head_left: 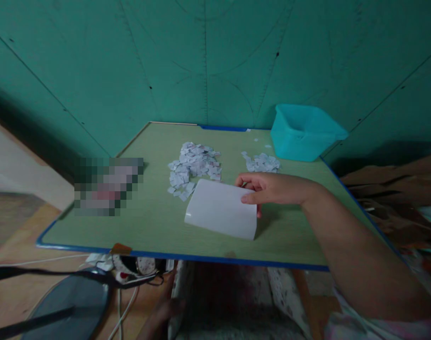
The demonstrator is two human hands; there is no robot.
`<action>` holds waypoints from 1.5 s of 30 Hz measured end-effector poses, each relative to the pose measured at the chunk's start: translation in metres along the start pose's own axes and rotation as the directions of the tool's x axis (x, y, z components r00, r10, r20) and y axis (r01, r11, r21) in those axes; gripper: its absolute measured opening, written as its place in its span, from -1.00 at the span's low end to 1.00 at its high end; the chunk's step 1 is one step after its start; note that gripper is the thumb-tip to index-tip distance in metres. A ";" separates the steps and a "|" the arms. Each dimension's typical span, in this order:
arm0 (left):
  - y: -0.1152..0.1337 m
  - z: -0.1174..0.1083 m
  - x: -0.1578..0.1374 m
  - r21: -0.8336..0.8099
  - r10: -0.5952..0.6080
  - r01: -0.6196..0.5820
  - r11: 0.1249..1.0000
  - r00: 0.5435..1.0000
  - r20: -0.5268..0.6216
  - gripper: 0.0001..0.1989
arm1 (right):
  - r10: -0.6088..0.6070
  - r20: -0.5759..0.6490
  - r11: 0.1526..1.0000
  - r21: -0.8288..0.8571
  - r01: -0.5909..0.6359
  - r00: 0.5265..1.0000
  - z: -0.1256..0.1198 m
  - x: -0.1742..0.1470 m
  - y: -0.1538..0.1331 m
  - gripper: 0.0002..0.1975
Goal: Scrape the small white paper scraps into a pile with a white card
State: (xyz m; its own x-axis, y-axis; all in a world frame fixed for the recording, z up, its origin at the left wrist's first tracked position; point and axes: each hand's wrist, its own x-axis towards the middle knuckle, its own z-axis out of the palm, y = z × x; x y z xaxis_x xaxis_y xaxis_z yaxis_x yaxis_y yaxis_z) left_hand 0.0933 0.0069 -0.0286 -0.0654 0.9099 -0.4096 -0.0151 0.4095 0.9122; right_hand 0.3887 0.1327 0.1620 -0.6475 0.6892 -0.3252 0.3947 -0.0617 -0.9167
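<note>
My right hand [263, 188] pinches the right edge of a white sheet of paper [220, 208], thumb on top and fingers beneath. The sheet is slightly curved and tilted above the table. Just behind it lies a large heap of small white paper pieces [196, 163]. A smaller heap of paper pieces [263, 163] sits beyond my right hand. My left hand [165, 309] hangs low below the table's front edge, dark and blurred, so its fingers cannot be made out.
The light table [147, 231] has blue edging and stands against a green wall. A turquoise bin [300, 134] is at its back right corner, with a few loose scraps nearby. A pixelated flat item [111, 189] lies at left. Cables and a dark round base [70, 307] are on the floor.
</note>
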 end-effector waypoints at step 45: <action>0.005 0.003 -0.006 0.057 -0.126 0.122 0.991 0.989 0.083 -0.49 | 0.020 0.135 0.999 -0.029 -0.016 0.991 0.022 0.003 -0.009 -0.84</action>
State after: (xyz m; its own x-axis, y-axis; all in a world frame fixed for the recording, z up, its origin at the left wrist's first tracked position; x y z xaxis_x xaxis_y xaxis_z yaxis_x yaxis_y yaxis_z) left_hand 0.0962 0.0037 -0.0218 0.0198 0.8531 -0.5213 0.0343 0.5205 0.8531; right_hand 0.3689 0.1195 0.1638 -0.7216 0.5840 -0.3717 0.4239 -0.0517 -0.9042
